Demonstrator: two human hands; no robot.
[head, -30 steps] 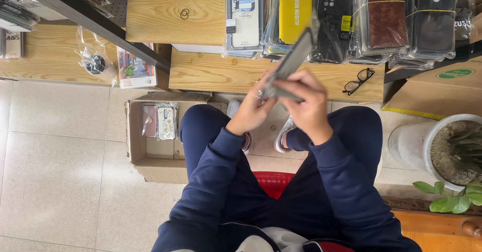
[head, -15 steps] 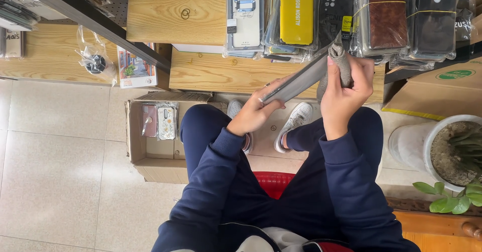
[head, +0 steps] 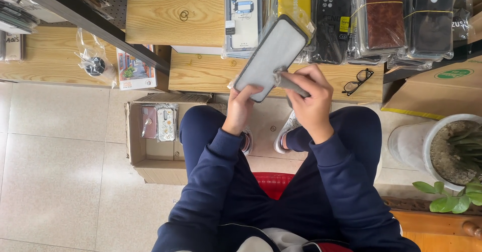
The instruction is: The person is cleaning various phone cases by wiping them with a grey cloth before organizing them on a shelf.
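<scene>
**Phone case held up and wiped with a cloth**

Near the top centre of the frame, the left hand held a wrapped phone case by its lower end, the fingers closed around the bottom edge. The case was tilted, its upper end leaning toward the upper right, with its grey flat side facing the camera and a dark rim around it. The right hand sat just beside it on the right, fingers curled tight around a grey cloth whose end touched the lower right edge of the case.

Behind the hands, a row of packaged phone cases in clear sleeves stood along the top of the frame on a wooden shelf. A pair of black glasses lay on the shelf to the right of the hands. At left centre, an open cardboard box stood on the tiled floor with two more packaged cases inside. A white plant pot with soil stood at the right edge. The person sat in dark blue sleeves and trousers on a red stool, white shoes showing below the hands.
</scene>
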